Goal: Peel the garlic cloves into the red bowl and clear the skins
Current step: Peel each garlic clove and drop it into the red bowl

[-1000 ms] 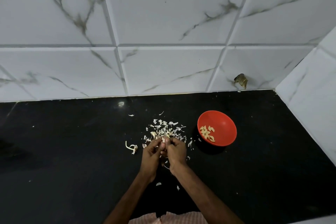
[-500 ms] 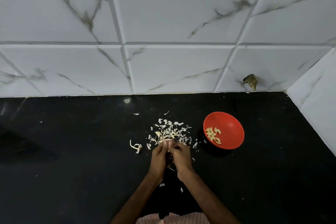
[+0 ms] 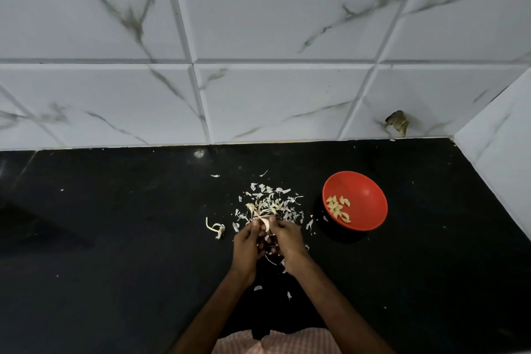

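Left hand (image 3: pixel 247 241) and right hand (image 3: pixel 287 238), close together, both pinch a small pale garlic clove (image 3: pixel 265 223), with the round red bowl (image 3: pixel 370 198) apart to their right

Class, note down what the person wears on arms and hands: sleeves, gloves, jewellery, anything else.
Both the left hand and the right hand are bare: no gloves, and no rings or watch show. The forearms are uncovered to the frame's lower edge, with no sleeves in view. Only a pink-and-white striped garment shows below them.

Two hands (left hand (image 3: pixel 245 244), right hand (image 3: pixel 287 238)), one bowl (image 3: pixel 366 194).
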`<move>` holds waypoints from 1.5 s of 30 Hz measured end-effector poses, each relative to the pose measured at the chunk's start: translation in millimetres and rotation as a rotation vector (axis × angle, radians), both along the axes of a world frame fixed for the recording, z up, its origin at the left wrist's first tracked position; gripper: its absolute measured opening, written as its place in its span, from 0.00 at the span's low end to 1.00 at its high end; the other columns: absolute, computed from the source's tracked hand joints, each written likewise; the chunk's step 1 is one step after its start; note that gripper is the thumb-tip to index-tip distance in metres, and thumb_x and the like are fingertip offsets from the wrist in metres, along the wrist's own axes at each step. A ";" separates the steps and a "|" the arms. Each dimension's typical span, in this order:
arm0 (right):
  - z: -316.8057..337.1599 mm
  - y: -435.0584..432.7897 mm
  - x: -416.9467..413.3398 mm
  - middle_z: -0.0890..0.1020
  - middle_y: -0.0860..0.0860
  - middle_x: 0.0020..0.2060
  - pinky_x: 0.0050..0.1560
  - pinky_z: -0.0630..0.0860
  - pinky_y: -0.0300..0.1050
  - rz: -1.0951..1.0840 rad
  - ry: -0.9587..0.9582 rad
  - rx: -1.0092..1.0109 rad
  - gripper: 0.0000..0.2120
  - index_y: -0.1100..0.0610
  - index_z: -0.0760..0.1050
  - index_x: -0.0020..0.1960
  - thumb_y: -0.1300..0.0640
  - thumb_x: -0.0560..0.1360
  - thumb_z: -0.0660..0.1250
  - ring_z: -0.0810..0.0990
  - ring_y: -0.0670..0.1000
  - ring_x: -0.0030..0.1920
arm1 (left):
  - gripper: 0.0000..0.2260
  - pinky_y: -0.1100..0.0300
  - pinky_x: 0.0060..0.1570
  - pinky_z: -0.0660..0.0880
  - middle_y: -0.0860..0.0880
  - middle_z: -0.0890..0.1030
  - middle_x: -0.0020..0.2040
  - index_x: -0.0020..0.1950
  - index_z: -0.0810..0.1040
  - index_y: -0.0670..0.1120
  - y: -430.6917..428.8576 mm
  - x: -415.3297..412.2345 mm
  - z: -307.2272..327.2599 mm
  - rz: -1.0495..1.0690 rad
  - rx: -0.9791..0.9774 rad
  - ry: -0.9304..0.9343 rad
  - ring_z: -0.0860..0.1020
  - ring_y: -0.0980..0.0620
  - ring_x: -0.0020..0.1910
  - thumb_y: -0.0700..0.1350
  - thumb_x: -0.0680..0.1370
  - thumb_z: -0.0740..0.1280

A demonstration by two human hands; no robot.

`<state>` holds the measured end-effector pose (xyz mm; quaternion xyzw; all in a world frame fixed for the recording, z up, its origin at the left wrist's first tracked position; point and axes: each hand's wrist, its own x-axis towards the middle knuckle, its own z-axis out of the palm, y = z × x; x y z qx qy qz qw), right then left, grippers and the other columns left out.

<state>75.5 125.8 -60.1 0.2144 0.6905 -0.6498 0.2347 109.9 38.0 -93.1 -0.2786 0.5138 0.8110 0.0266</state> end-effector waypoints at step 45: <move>-20.6 45.3 -13.9 0.85 0.47 0.43 0.46 0.74 0.27 -0.065 0.551 0.345 0.09 0.58 0.83 0.47 0.70 0.72 0.74 0.83 0.41 0.45 | 0.13 0.62 0.55 0.74 0.55 0.81 0.58 0.64 0.79 0.47 -7.4 -30.1 3.5 -0.350 -0.980 0.248 0.78 0.58 0.56 0.49 0.85 0.59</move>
